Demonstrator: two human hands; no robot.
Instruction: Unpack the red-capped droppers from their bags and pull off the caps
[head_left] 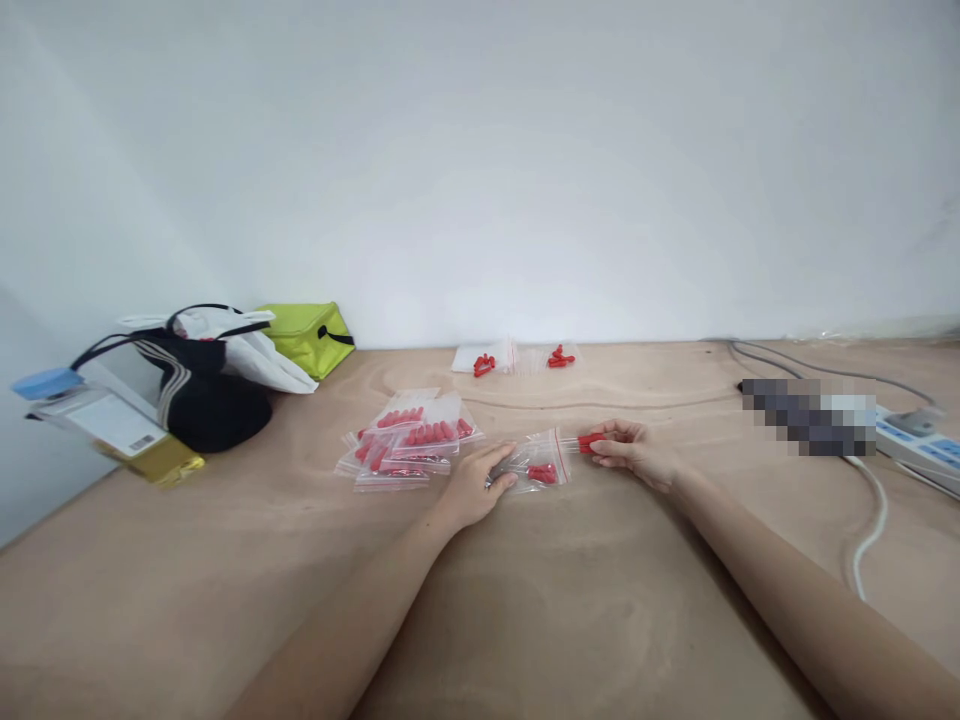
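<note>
While zip-lock bags [431, 434] pile up left and a power strip [921, 444] lies right, our left hand [476, 483] pinches an open bag [534, 452]; our right hand [634, 455] grips red-ended pieces [589, 443].

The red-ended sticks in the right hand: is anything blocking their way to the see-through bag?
Nothing visible does. The right hand holds the red-ended sticks, their clear ends reaching the edge of the see-through bag. The left hand is at the bag's opposite end, not between them.
</note>
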